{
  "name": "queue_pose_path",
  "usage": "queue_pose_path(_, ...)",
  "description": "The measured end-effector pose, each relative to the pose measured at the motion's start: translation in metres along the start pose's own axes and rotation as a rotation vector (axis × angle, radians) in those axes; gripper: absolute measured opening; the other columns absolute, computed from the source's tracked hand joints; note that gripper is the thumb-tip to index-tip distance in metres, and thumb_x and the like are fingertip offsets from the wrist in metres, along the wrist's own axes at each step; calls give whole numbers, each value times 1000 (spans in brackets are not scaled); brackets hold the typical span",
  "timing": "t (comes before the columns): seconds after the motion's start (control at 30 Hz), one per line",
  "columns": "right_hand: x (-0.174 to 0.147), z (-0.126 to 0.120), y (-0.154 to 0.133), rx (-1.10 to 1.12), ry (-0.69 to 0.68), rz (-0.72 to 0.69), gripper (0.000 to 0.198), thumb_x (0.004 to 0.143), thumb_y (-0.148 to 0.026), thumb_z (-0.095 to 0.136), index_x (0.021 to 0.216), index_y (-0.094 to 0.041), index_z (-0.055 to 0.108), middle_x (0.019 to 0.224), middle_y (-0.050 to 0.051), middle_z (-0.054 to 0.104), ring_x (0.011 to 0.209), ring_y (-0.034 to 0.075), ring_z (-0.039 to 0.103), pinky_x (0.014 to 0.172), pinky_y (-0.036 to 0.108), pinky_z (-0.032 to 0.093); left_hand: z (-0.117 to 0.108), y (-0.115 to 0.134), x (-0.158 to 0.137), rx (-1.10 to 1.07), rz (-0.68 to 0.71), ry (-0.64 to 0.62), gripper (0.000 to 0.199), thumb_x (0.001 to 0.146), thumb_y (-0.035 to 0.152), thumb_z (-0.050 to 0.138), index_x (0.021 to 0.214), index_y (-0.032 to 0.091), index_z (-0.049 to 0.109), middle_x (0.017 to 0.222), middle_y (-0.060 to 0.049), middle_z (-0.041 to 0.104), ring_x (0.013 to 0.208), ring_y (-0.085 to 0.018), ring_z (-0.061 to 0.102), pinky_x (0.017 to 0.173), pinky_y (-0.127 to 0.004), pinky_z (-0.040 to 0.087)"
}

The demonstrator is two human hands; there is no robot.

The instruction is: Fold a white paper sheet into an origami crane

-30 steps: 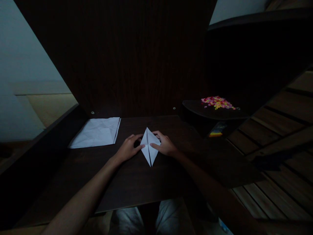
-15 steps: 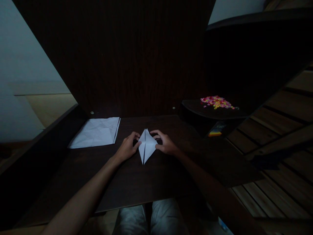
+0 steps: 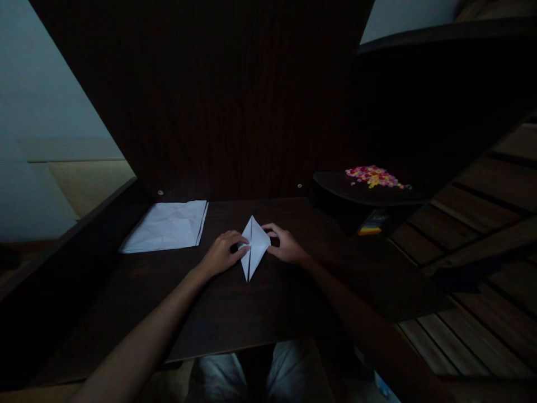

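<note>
A white folded paper [image 3: 258,246], shaped like a long diamond with a slit down its middle, lies on the dark desk in front of me. My left hand [image 3: 224,251] has its thumb and fingers closed on the paper's left corner, the tips reaching in near the centre line. On the opposite side, my right hand [image 3: 286,244] holds the right corner, its thumb at the near edge and its fingers curled at the far edge.
A stack of creased white sheets [image 3: 168,226] lies at the desk's back left, by a raised side panel [image 3: 79,240]. To the right, a low rounded shelf [image 3: 335,187] bears a pile of small pink and yellow pieces [image 3: 375,176]. A yellow-orange item [image 3: 370,230] sits beneath it.
My left fingers have moved inward over the paper's left side toward its centre line. The paper's far end now shows one point with a slit below it. My right hand keeps its place.
</note>
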State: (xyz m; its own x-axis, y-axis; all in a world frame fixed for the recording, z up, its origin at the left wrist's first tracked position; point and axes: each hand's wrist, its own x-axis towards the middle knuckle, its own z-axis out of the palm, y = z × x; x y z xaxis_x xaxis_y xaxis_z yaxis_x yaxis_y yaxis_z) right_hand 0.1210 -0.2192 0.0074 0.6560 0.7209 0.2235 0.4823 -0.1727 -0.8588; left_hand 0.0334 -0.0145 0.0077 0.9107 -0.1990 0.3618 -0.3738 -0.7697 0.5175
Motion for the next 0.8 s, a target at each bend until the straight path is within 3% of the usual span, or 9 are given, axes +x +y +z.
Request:
queue_pose_path(0.47,0,1,7,-122,0,-62,49,71,-19,67,117,-21,49,104,7,66,100,21,61,89,38,44,4,0,-3,114,-13,-71,33,80,43,59,106,23,63,104,-6,56,101,-24,51,89,-39,40)
queue_pose_path(0.8,1,3,5,-224,33,-10,47,70,-19,68,115,-19,51,97,5,67,94,20,61,89,36,41,4,-1,-4,121,-11,-87,32,81,43,58,107,24,61,106,-5,57,103,-24,51,96,-43,35)
